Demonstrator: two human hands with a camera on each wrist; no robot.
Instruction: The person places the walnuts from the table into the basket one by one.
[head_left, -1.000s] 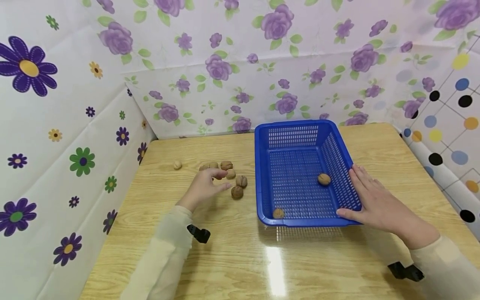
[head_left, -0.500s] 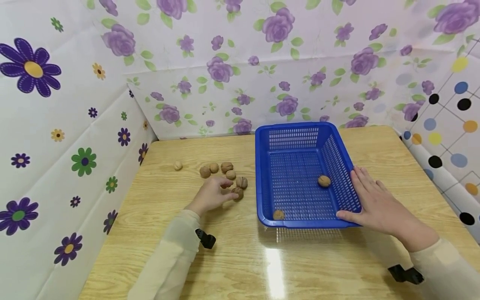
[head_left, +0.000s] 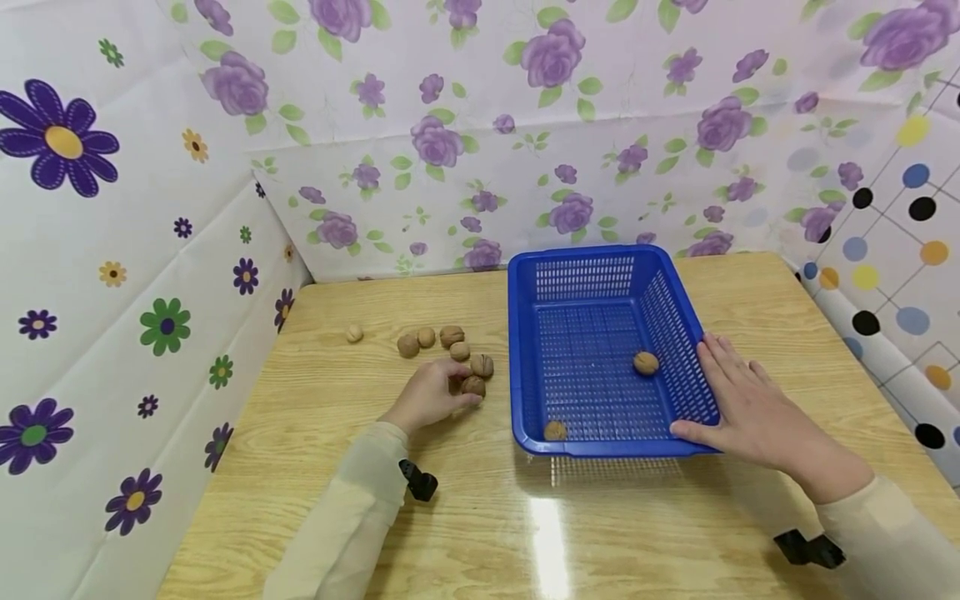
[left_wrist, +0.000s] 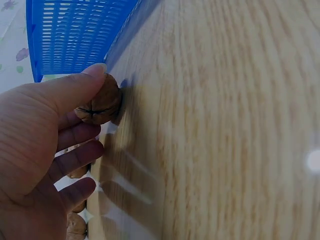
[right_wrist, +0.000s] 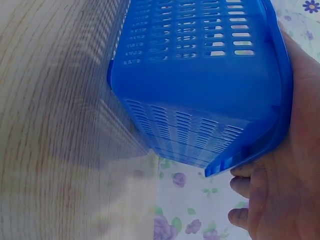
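Observation:
My left hand (head_left: 429, 395) holds a brown walnut (head_left: 474, 386) between thumb and fingers, low at the table. In the left wrist view the thumb lies over this walnut (left_wrist: 102, 102), with the fingers on its other side. Right behind it sits another walnut (head_left: 482, 365), and several more walnuts (head_left: 452, 336) lie loosely grouped beyond. My right hand (head_left: 757, 412) rests on the near right corner of a blue plastic basket (head_left: 517, 350), its fingers stretched along the side rim and the thumb on the front rim. Inside the basket are two walnuts, one walnut (head_left: 646, 363) by the right wall, one walnut (head_left: 556, 431) in the near left corner.
A lone pale walnut (head_left: 354, 333) lies at the far left of the wooden table (head_left: 480, 517). Flowered cloth (head_left: 420, 192) hangs behind the table's back edge, with patterned cloths on the left and right sides too.
My left hand has moved right and nearer, from above the group to the nearest walnut, and its thumb and fingers have closed around it. The right hand has stayed on the basket.

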